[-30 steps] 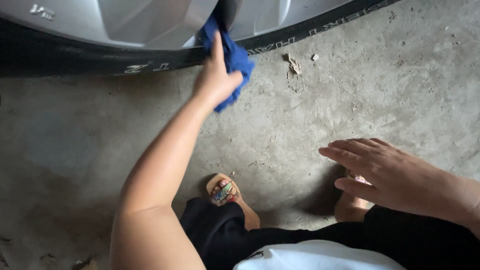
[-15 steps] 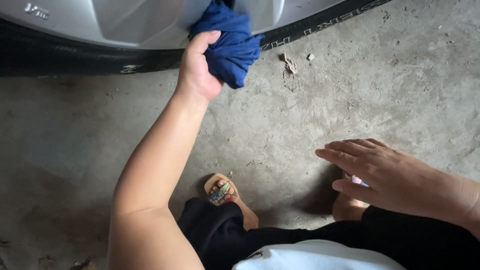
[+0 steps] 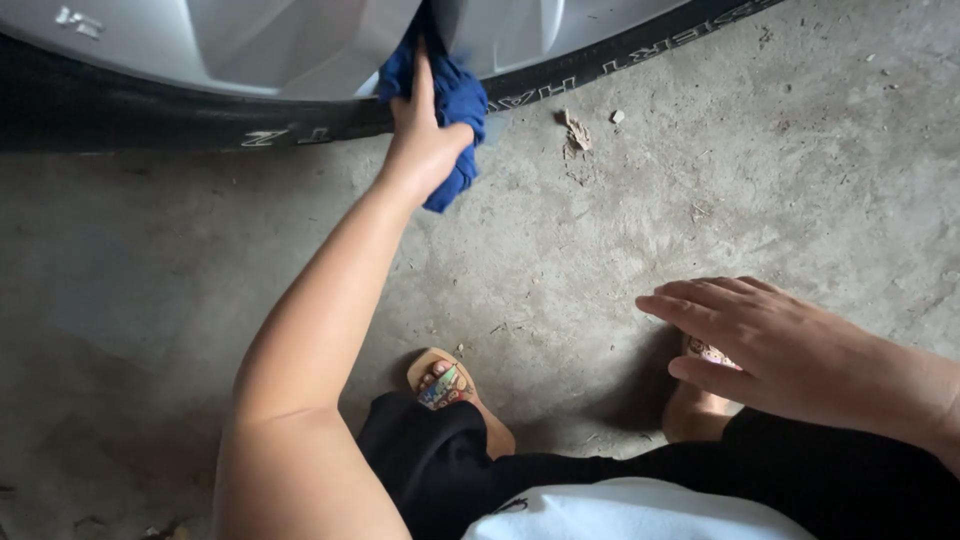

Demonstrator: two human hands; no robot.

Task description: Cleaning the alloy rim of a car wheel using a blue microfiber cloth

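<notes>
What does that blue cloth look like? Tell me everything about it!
The blue cloth is a deep, plain blue and looks soft, like a rag or small towel. It is crumpled and bunched, not flat. The left hand grips it, one finger stretched up along it, pressing its top part into a gap in the silver wheel. Its lower end hangs loose beside the hand, in front of the black tyre and above the concrete floor. Whether it is wet cannot be told.

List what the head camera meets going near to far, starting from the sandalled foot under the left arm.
Sandalled foot → bare concrete floor → left hand gripping the blue cloth → black tyre → silver wheel rim.
</notes>
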